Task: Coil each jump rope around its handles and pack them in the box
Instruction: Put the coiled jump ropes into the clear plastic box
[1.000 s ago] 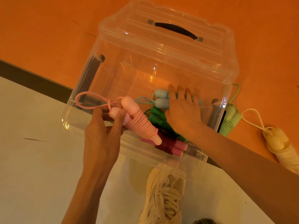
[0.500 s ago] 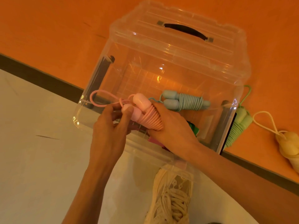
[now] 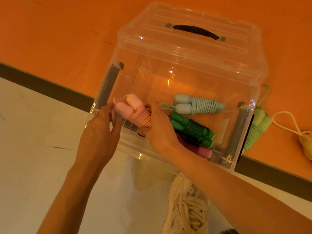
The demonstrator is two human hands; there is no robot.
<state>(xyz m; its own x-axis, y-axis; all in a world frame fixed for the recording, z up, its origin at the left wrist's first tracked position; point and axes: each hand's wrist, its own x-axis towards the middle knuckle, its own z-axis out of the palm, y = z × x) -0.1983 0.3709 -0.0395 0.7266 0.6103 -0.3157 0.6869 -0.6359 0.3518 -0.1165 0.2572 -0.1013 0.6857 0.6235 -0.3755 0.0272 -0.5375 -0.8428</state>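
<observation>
Looking down through the head camera, I see both forearms reaching up from the bottom edge toward the clear box (image 3: pixel 244 132), which sits on the floor across the dark strip between the pale floor and the orange floor. My left hand (image 3: pixel 99 130) is at the box's near left corner, back of the hand toward me, fingers loosely curled with the tips touching the handle end of the pink jump rope (image 3: pixel 133 112); I cannot tell how firmly they pinch it. My right hand (image 3: pixel 160 127) comes in over the near rim, fingers wrapped round the coiled part of that pink rope, holding it inside the box at its left side. Lying on the box bottom toward the right are a pale blue coiled rope (image 3: pixel 199 105), a dark green coiled rope (image 3: pixel 194 129) just nearer me, and a maroon and pink coiled rope (image 3: pixel 200 150) along the near wall. The lid (image 3: pixel 194 44), with its black carry handle (image 3: pixel 195 32), stands at the far side. Outside the right wall a light green coiled rope (image 3: pixel 256 127) rests on the orange floor, with a yellow rope (image 3: pixel 305 142) beyond it at the right edge. A lace shoe (image 3: pixel 187 208) shows below the box.
</observation>
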